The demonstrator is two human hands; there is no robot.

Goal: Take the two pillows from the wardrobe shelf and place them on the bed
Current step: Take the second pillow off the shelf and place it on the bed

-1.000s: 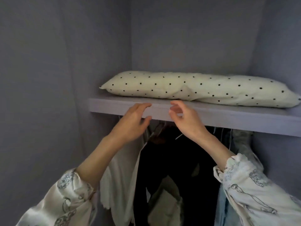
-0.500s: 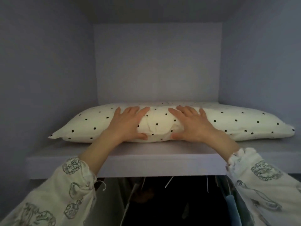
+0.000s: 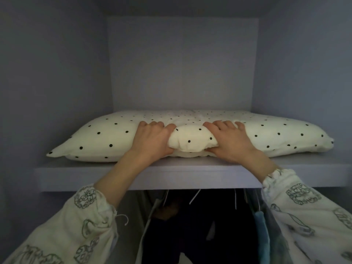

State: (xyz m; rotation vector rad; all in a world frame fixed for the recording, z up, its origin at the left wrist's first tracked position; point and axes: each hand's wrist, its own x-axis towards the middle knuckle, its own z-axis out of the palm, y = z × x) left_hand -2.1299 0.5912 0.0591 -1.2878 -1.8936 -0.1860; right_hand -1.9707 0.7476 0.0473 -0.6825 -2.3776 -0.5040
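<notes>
Pillow fabric is bunched between your hands at the front edge of the wardrobe shelf. Your left hand and right hand are each clamped on the cream, black-dotted cover, with a roll of cloth squeezed up between them. It may be two pillows stacked; you cannot tell from this angle.

What could go wrong: you hold only the middle, so the long ends will likely sag and drag as it comes off, and a grip on loose cover alone could slip. If a second pillow lies underneath, it may slide out and fall.

Below the front edge hang dark clothes on hangers; a drooping corner could catch there. Side walls sit close to both ends.
</notes>
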